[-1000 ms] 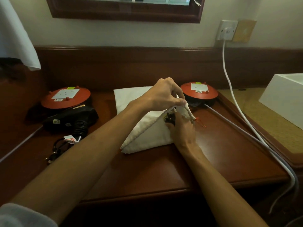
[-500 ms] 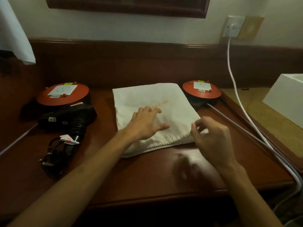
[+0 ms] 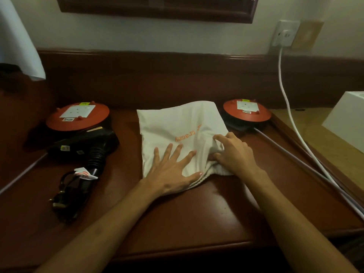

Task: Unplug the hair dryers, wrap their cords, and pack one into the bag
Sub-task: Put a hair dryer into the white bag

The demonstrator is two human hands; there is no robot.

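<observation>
White cloth drawstring bag, at the centre of the dark red-brown wooden desk, long axis running near to far, gathered mouth at the near right edge; orange lettering reads "tracey", upside down to the viewer, with a small orange mark beside it too small to make out. Contents hidden by the cloth. Left hand, flat on the near part of the bag, fingers straight and spread, pressing, gripping nothing. Right hand, at the bag's near right corner, fingers curled into bunched cloth, gripping the bag. Black hair dryer, left of the bag, lying on its side, body running left to right, ribbed handle pointing near; small labels on the body unreadable. Its black cord, bundled near the handle with the plug at the near left, carries a white tag with orange print, illegible. Two round red-topped cable reels, each with a white socket plate and a small yellow sticker, print illegible: one far left, touching the dryer; one far right, just beside the bag. White cable, plugged into a wall socket, runs down the right side and is cut off at the picture's edge. White box, far right, partly cut off.
</observation>
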